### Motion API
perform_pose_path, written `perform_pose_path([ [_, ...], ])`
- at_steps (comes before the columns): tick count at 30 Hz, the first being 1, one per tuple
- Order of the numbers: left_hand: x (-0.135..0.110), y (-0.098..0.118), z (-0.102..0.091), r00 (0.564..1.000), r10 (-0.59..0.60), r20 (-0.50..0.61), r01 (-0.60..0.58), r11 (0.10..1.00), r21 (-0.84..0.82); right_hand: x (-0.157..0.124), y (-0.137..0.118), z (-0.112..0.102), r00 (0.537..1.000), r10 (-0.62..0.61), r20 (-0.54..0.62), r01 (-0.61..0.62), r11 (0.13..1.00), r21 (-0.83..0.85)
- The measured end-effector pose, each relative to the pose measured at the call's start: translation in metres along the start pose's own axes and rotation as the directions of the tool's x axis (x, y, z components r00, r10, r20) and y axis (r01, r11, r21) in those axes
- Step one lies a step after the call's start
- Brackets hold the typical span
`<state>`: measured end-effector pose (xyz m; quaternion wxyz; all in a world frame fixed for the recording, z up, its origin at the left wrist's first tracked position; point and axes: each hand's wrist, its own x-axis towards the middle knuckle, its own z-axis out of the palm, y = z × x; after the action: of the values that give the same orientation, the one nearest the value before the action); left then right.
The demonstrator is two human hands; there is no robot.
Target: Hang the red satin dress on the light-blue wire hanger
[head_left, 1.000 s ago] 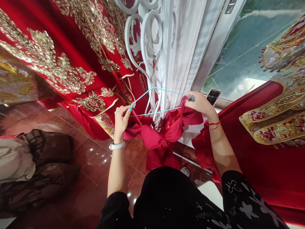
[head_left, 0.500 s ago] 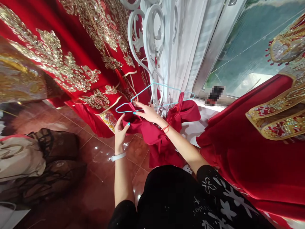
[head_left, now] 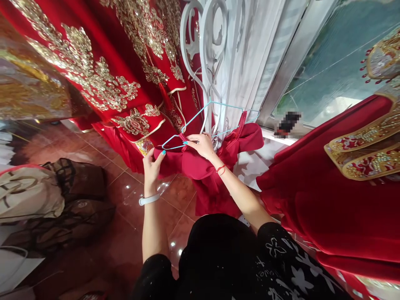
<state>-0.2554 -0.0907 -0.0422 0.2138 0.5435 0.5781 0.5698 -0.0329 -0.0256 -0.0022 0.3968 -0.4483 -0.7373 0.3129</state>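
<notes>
A plain red dress [head_left: 203, 171] hangs by thin straps from a light blue wire hanger [head_left: 200, 121], hooked on a white ornamental metal rack [head_left: 206, 54]. My left hand [head_left: 152, 164] is closed on the dress fabric just below the hanger's left end. My right hand [head_left: 202, 143] has reached across and pinches the left strap where it meets the hanger's lower wire. The right strap [head_left: 240, 125] sits over the hanger's right end.
Red garments with gold embroidery [head_left: 93, 71] hang at the left, more red and gold fabric [head_left: 343, 175] lies at the right. A white curtain [head_left: 246, 62] and glass door stand behind. Dark bags [head_left: 71, 200] sit on the glossy brown tile floor at the left.
My right hand left the hanger's right end and crossed to its left end. My left hand dropped from the hanger's left tip to the fabric below it.
</notes>
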Motion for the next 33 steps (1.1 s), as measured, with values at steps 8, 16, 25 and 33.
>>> perform_pose_path([
  [8, 0.057, 0.074, 0.001, 0.911, 0.178, 0.372, -0.285, 0.924, 0.256, 0.001, 0.001, 0.005, 1.0, 0.021, -0.007, -0.021, 1.0, 0.015],
  [16, 0.06, 0.079, 0.032, 0.841, 0.173, 0.512, -0.349, 0.897, 0.27, 0.003, 0.0, 0.0, 0.998, -0.042, 0.043, 0.036, 0.99, 0.135],
  [25, 0.025, 0.079, 0.046, 0.884, 0.45, 0.128, -0.466, 0.822, 0.326, -0.069, 0.081, -0.15, 0.686, 0.157, -0.71, 0.019, 0.972, 0.233],
  [33, 0.019, 0.115, 0.177, 0.74, 0.423, 0.524, -0.527, 0.848, 0.059, -0.092, 0.141, -0.182, 0.815, 0.171, -0.553, 0.037, 0.938, 0.345],
])
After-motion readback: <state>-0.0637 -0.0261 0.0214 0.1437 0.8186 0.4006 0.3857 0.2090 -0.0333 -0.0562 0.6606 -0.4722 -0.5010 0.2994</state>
